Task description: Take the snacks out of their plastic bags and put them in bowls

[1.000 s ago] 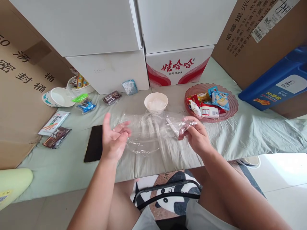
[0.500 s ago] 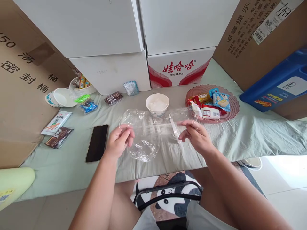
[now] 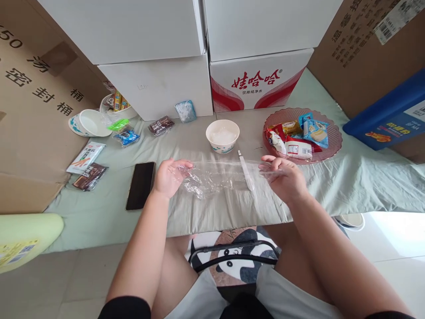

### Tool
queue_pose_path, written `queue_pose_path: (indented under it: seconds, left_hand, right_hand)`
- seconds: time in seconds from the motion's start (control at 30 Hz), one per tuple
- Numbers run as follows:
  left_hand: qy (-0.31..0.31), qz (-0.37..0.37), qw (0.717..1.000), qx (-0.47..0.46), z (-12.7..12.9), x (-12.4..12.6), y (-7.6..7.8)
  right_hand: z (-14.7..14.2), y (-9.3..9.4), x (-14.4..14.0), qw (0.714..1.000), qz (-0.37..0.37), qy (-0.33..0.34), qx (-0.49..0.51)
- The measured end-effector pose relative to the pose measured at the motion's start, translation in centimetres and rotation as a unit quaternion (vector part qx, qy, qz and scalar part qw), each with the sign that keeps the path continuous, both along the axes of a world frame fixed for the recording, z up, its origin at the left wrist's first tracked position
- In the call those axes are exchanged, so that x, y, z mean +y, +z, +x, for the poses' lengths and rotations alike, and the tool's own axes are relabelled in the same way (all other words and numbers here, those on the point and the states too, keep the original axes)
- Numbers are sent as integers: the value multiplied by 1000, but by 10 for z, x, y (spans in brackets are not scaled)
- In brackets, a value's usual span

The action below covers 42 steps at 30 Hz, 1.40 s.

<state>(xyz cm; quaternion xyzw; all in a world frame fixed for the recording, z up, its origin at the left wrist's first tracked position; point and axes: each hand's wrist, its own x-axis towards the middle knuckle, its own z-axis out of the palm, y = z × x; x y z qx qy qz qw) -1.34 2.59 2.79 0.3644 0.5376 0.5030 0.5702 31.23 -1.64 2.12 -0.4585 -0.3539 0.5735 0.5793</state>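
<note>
A crinkled sheet of clear plastic film (image 3: pixel 212 177) is stretched between my hands above the cloth. My left hand (image 3: pixel 170 177) pinches its left end, and my right hand (image 3: pixel 287 177) grips the right end, with some film over the fingers. Whether it is a single sheet or a bag I cannot tell. Behind the film stands a small white paper bowl (image 3: pixel 222 144) with a blue pattern and something pale and translucent inside. A slim white stick-like tool (image 3: pixel 246 173) with a narrow grey tip lies on the cloth, near my right hand.
A pink glass plate (image 3: pixel 332 153) of wrapped snacks stands at right. To the left lie a phone (image 3: pixel 140 186), snack packets (image 3: pixel 90 177) and more paper bowls (image 3: pixel 94 123). White boxes (image 3: pixel 156 88) line the back; a blue jug (image 3: pixel 388 119) stands far right.
The film has been pulled up and spread between my hands, off the cloth around the bowl. My right hand has moved right, and its fingers have closed more on the film.
</note>
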Motion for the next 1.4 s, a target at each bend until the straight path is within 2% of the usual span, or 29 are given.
queue_pose_path:
  seconds: [0.1, 0.23, 0.33, 0.43, 0.5, 0.57, 0.63, 0.7, 0.8, 0.87, 0.9, 0.93, 1.0, 1.07, 1.13, 1.27, 1.4]
  left_hand:
    - [9, 5, 999, 42, 4, -3, 2]
    - [-68, -8, 996, 61, 2, -10, 6]
    - [-93, -5, 995, 27, -8, -15, 11]
    - [-77, 0, 997, -21, -18, -17, 13]
    - [-92, -26, 995, -36, -17, -14, 11]
    - [-138, -70, 987, -33, -9, -9, 7]
    - [-190, -106, 976, -5, 1, -4, 2]
    - [-237, -120, 963, 33, 11, -2, 0]
    - [-288, -104, 952, 18, 17, -4, 0]
    - [-255, -66, 964, -34, 19, -6, 1]
    - [-216, -43, 974, -58, 20, -7, 1]
    - [-173, -23, 982, -76, 22, -8, 1]
    - [-115, -9, 989, -93, 27, -9, 0]
    - [-123, -34, 987, -98, 34, -13, -2]
    - [-163, -65, 979, -106, 42, -19, -3]
    - [-202, -70, 966, -144, 57, -35, -6]
    - [-165, -47, 977, -128, 66, -39, -13]
  right_hand:
    - [-2, 1, -1, 999, -14, -14, -41]
    - [-4, 5, -4, 993, -23, -35, -109]
    - [7, 14, -12, 998, -13, -24, -63]
    - [24, 24, -18, 997, -61, 36, -7]
    - [27, 27, -17, 993, -106, 42, 6]
    - [18, 26, -11, 990, -130, 40, 24]
    - [1, 20, -4, 986, -138, 90, 34]
    - [-20, 11, -2, 973, -146, 177, 20]
    - [-42, -1, -6, 923, -161, 346, -52]
    - [-49, -5, -11, 885, -142, 432, -101]
    - [-50, -6, -13, 879, -126, 446, -116]
    - [-51, -6, -14, 885, -112, 435, -122]
    - [-51, -7, -14, 921, -103, 358, -117]
    - [-52, -7, -11, 953, -115, 259, -108]
    - [-53, -8, -8, 971, -123, 175, -105]
    - [-57, -12, -5, 984, -97, 89, -120]
    - [-57, -13, -5, 984, -73, 51, -156]
